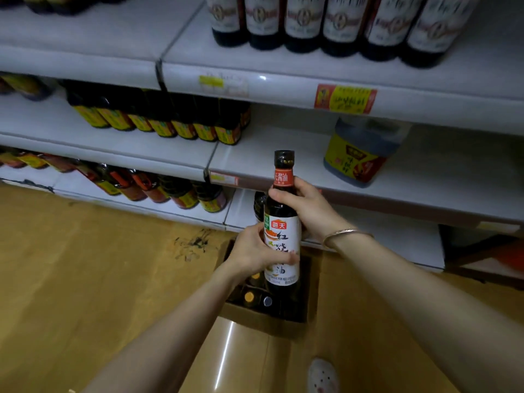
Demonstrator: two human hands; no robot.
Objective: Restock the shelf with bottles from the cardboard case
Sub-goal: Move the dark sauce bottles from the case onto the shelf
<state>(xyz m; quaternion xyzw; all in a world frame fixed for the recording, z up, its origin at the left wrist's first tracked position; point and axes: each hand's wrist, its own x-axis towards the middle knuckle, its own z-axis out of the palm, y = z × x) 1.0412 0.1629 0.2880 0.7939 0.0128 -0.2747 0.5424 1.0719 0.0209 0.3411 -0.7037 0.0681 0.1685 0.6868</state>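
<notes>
I hold a dark soy sauce bottle upright in front of the shelves, its white label facing me. My left hand grips the bottle's lower body over the label. My right hand wraps around its shoulder just below the red neck band. Directly beneath, an open cardboard case stands on the floor, with several dark bottles inside showing their caps. The middle shelf behind the bottle has a bare white stretch.
A large yellow-labelled jug stands on the middle shelf to the right. Rows of dark bottles fill the shelf section to the left, with more above and on the bottom shelf. A white shoe is on the wooden floor.
</notes>
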